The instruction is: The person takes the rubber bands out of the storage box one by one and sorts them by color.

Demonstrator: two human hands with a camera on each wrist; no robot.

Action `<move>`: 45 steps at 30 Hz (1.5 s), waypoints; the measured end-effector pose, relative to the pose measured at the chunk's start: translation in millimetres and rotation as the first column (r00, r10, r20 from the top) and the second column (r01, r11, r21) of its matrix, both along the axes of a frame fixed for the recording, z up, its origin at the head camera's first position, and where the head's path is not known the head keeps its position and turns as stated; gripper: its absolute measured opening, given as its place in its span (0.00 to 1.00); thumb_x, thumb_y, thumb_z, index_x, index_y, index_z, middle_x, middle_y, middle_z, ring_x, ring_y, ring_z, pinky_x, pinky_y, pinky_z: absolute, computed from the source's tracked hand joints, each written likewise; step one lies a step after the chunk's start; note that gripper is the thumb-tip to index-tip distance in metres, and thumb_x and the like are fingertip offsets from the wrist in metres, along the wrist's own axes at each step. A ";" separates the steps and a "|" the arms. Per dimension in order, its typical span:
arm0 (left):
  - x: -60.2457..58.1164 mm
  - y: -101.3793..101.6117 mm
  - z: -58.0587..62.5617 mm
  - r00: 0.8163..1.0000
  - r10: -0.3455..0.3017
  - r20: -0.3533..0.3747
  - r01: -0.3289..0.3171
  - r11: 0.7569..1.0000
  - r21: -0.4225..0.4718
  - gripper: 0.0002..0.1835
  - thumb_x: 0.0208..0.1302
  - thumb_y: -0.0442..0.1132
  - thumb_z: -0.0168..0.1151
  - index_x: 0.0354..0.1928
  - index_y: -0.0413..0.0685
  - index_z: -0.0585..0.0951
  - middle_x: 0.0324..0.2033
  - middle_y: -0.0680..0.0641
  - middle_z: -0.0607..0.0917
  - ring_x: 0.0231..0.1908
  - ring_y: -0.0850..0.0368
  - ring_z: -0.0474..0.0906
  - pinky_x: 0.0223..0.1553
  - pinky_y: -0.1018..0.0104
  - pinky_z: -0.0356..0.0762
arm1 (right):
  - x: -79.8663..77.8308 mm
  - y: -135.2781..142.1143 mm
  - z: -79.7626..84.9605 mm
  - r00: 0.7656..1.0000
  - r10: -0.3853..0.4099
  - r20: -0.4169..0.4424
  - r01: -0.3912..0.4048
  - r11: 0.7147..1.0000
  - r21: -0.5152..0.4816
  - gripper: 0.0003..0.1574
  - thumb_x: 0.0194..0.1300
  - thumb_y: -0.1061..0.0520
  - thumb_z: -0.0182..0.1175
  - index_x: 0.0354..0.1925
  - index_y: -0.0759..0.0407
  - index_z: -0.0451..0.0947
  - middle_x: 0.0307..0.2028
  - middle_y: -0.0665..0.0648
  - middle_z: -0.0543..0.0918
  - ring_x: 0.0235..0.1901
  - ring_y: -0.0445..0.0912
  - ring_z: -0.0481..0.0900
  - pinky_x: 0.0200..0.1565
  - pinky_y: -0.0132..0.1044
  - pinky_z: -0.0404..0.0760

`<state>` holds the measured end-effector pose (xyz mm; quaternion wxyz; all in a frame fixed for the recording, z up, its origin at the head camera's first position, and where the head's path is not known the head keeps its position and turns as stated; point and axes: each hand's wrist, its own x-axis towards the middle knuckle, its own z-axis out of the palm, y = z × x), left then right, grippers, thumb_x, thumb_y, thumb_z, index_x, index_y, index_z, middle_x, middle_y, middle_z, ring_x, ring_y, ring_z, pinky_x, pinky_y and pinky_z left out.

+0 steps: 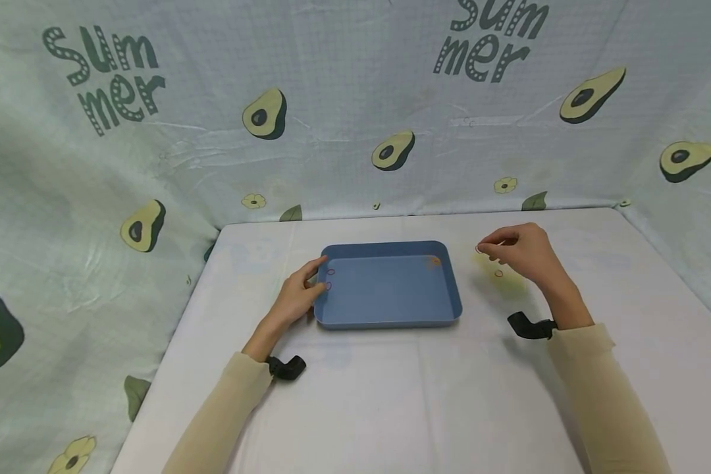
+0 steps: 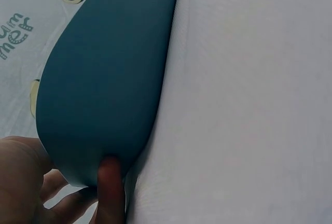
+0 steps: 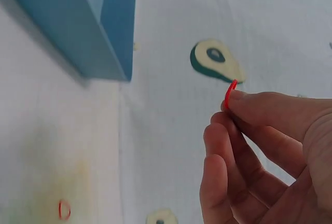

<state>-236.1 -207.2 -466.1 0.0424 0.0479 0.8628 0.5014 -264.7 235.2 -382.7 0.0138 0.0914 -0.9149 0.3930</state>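
Observation:
My left hand (image 1: 293, 296) grips the left end of a blue rectangular tray (image 1: 391, 325), fingers and thumb at its rim. In the left wrist view, a fingertip presses on the tray's outer wall (image 2: 104, 79). To the right of the tray, above the table, my right hand (image 1: 518, 253) pinches a small red rubber band (image 3: 228, 95) between thumb and index finger. Another red rubber band (image 1: 499, 274) lies on the table below that hand. Inside the tray, near my left fingers, lie a rubber band (image 1: 330, 271) and a second band (image 1: 328, 286).
A small orange patch (image 1: 434, 261) shows at the tray's back right corner. The white table (image 1: 367, 395) has a faint yellow mark under my right hand. Behind and to the left hangs a cloth (image 1: 332, 79) printed with avocados.

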 end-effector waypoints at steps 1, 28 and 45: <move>-0.2 0.0 0.4 1.000 0.000 0.001 0.000 1.000 -0.001 0.34 0.73 0.37 0.59 0.78 0.62 0.66 0.76 0.39 0.69 0.18 0.60 0.66 0.22 0.70 0.68 | 1.0 5.7 -0.4 1.000 -0.013 0.000 0.013 1.000 0.008 0.21 0.68 0.42 0.69 0.46 0.57 0.90 0.34 0.48 0.91 0.30 0.38 0.84 0.33 0.37 0.80; 1.3 -4.6 2.3 0.997 -0.037 0.064 0.034 0.999 0.038 0.28 0.83 0.49 0.49 0.80 0.63 0.63 0.79 0.40 0.62 0.63 0.38 0.77 0.29 0.62 0.82 | -16.2 72.4 -58.8 0.974 -0.136 0.180 0.121 0.988 0.095 0.26 0.66 0.46 0.71 0.49 0.67 0.87 0.32 0.52 0.90 0.30 0.40 0.82 0.33 0.33 0.82; 0.7 -4.3 0.8 0.999 -0.031 0.043 0.030 0.999 0.027 0.27 0.82 0.49 0.49 0.79 0.63 0.64 0.79 0.43 0.63 0.77 0.41 0.62 0.65 0.40 0.75 | -21.2 73.3 -69.2 0.977 -0.123 0.175 0.101 0.987 0.129 0.23 0.68 0.47 0.70 0.47 0.67 0.88 0.30 0.53 0.89 0.30 0.42 0.81 0.32 0.33 0.82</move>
